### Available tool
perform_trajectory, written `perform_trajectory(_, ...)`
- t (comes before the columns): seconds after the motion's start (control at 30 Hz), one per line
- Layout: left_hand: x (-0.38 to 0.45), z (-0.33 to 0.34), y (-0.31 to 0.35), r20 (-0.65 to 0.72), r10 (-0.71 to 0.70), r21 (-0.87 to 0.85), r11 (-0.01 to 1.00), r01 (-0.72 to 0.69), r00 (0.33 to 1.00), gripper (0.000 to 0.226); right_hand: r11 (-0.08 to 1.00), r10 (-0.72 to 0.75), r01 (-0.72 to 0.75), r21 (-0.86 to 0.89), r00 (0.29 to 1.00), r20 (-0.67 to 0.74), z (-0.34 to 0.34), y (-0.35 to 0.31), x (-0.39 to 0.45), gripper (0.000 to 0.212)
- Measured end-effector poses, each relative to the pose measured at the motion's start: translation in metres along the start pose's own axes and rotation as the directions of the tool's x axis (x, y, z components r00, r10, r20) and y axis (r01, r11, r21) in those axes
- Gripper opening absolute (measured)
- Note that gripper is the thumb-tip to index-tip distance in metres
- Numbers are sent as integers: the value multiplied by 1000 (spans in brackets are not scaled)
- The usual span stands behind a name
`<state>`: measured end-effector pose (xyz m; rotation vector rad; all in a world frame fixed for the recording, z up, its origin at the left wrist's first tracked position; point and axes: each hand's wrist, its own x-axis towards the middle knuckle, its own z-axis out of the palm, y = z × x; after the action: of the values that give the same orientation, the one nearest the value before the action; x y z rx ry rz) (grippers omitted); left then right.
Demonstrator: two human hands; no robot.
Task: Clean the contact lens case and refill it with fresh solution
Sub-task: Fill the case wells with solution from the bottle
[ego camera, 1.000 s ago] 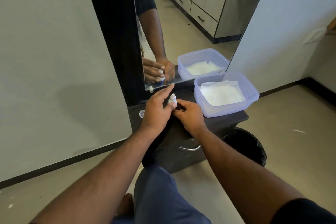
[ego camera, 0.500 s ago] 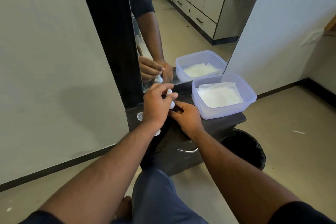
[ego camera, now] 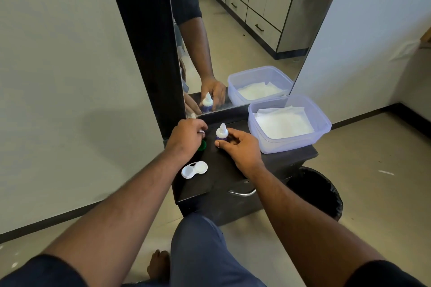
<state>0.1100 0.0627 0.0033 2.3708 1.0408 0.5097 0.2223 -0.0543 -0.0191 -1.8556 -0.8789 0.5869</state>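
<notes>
Right hand (ego camera: 240,149) curled round upright uncapped solution bottle (ego camera: 221,132) on black vanity top (ego camera: 224,170), left hand (ego camera: 186,136) at its 9 o'clock pinching a small white cap (ego camera: 202,132), green lid (ego camera: 202,145) beneath, open white lens case (ego camera: 194,169) at 7 o'clock, tissue-lined plastic tub (ego camera: 289,123) at 3 o'clock.

- Dark cabinet top (ego camera: 224,170), mirror (ego camera: 245,30) behind.
- Solution bottle (ego camera: 221,132), upright, cap off, gripped at base by right hand (ego camera: 240,147).
- Left hand (ego camera: 186,136), fingers curled round small white cap (ego camera: 202,132); green lid (ego camera: 203,145) just beneath.
- White lens case (ego camera: 194,169), open, near front edge.
- Clear tub (ego camera: 324,123) holding tissue (ego camera: 283,122), right.
- Black bin (ego camera: 319,191), on floor.
</notes>
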Motion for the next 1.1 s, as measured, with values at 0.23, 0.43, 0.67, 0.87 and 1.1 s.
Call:
perform_trajectory(0.23,10,9,5,14,31,68,997,-31,999,21,1000,1,-1,10,1000,-6,-1,1,0,49)
perform_trajectory(0.43,-4,3,3,-109,6,-113,993,-18,994,27,1000,4,-4,19,1000,-8,-1,3,2,49)
perform_trajectory(0.67,-86,-14,-19,-299,-124,-285,958,35,946,20,991,8,-14,133,999,44,-4,2,0,36)
perform_trajectory(0.87,-114,-6,-34,-129,-114,-197,977,87,985,61,973,-28,-10,231,987,161,-6,-4,-14,29)
perform_trajectory(1.1,-116,17,-47,-234,-143,-192,976,98,962,53,819,-18,-81,567,986,167,-5,-7,-42,27)
